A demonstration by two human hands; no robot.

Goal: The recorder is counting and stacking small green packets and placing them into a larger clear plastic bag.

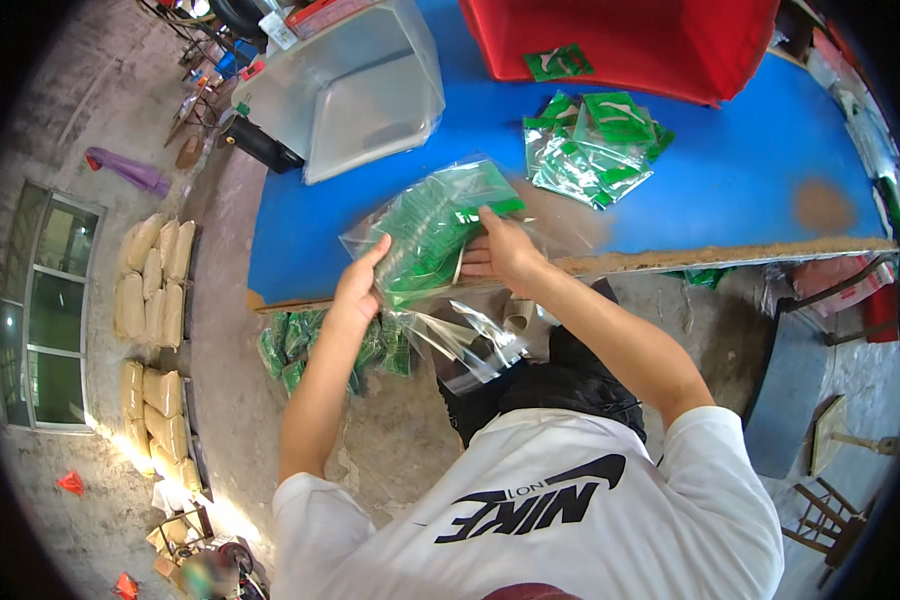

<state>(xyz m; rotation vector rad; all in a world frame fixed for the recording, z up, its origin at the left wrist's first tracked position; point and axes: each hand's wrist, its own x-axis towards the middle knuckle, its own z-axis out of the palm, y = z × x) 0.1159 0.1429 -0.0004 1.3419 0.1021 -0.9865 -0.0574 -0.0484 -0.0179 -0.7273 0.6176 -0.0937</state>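
A clear plastic bag (435, 225) filled with a stack of small green packets lies at the table's front edge, between my two hands. My left hand (358, 285) grips its left side, thumb on top and the other fingers mostly hidden. On the right side my right hand (510, 250) holds the bag, its thumb pressed on the upper face and its fingers curled below. Beyond it, a loose pile of flat green-and-clear packets (595, 150) rests on the blue table (710, 190). Clear plastic bags (475, 345) hang over my lap, under the table edge.
A red bin (660, 50) stands at the back with a green packet (558, 63) in it. To the left are a translucent tub (375, 110) and a black cylinder (260, 143). Several filled green bags (295, 340) lie on the floor below; a stool (835, 520) is at right.
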